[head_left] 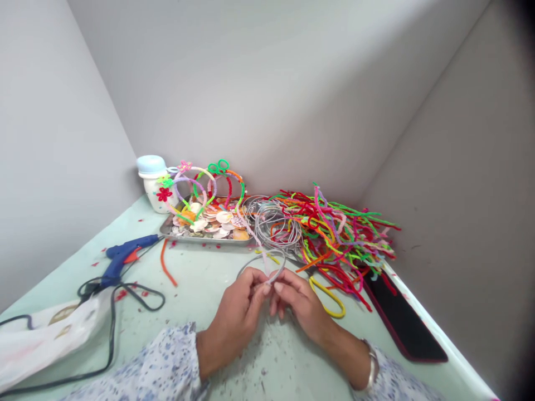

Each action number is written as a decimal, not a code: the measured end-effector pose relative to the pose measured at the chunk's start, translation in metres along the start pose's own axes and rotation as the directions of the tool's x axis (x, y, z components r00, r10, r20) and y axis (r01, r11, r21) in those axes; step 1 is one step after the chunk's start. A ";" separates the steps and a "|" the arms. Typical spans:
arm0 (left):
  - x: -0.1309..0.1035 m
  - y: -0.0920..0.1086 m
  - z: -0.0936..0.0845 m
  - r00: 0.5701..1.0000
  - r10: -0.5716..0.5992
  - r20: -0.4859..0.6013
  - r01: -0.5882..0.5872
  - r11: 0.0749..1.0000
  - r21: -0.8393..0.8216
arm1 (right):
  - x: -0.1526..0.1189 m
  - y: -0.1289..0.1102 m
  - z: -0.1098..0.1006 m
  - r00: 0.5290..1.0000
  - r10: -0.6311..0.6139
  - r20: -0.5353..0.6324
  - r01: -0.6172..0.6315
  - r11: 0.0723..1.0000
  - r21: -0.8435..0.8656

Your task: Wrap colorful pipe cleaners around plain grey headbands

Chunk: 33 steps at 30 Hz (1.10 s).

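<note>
My left hand (240, 309) and my right hand (301, 301) meet above the middle of the table, fingers pinched. Between them they grip a thin grey wire hoop (279, 256). A pale pink pipe cleaner (259, 245) rises from my fingertips toward the tray; its lower end is hidden by my fingers. Just behind my hands lies a loose coil of grey wire hoops (273, 225). Scissors with yellow handles (334, 309) rest beside my right hand, their blades partly covered by pipe cleaners.
A metal tray (209, 240) of seashells carries several pipe-cleaner-wrapped hoops (241, 192). Left are a white jar (156, 189), a blue glue gun (129, 250) with its cord, and a plastic bag (62, 334). Colourful pipe cleaners (334, 228) heap at right near a dark phone (405, 323).
</note>
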<state>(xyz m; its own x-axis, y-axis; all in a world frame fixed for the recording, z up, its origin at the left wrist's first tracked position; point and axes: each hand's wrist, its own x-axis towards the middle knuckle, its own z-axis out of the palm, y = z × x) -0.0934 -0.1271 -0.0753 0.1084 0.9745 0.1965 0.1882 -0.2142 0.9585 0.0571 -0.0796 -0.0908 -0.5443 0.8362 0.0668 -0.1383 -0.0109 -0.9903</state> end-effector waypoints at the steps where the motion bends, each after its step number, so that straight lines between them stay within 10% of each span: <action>1: 0.000 0.001 0.000 1.000 -0.007 0.001 0.007 1.000 0.003 | 0.000 -0.001 0.000 1.000 -0.002 -0.001 0.002 1.000 0.003; 33: 0.003 -0.008 0.001 1.000 -0.026 -0.007 0.026 0.999 -0.020 | 0.004 0.003 0.001 0.979 0.045 -0.198 -0.062 0.995 -0.079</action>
<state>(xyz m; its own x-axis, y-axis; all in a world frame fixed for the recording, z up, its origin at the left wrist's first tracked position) -0.0938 -0.1224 -0.0827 0.0967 0.9802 0.1729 0.1716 -0.1876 0.9671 0.0535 -0.0764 -0.0932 -0.3753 0.9269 -0.0032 -0.0382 -0.0189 -0.9991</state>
